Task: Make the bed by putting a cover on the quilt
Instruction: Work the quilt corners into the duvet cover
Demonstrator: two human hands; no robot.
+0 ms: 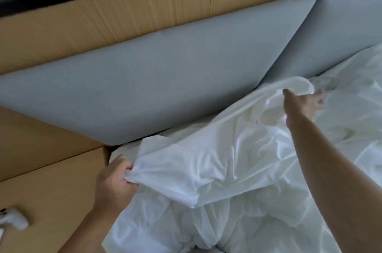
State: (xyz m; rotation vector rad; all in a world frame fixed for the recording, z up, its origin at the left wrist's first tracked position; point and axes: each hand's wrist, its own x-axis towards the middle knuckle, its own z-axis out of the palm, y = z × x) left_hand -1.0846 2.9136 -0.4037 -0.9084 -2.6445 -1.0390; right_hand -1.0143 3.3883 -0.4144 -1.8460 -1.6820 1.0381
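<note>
My left hand (pixel 113 180) was beside the wooden bedside cabinet (pixel 51 180), and its fingers (pixel 122 167) were curled tight around one corner of the white cover (pixel 206 159). The cover lay stretched over the crumpled quilt (pixel 175 230) on the bed, below the grey headboard (pixel 144 87). Further right, my right hand (pixel 303 103) gripped a bunched part of the same cover, close to the headboard.

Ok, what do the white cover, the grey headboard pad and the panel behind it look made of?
Cover: thin woven cloth, likely cotton, matte; it creases finely and bunches. Headboard pad: smooth padded upholstery with rounded corners; fabric or leatherette, unclear. Panel: light wood or laminate, showing straight grain lines.
</note>
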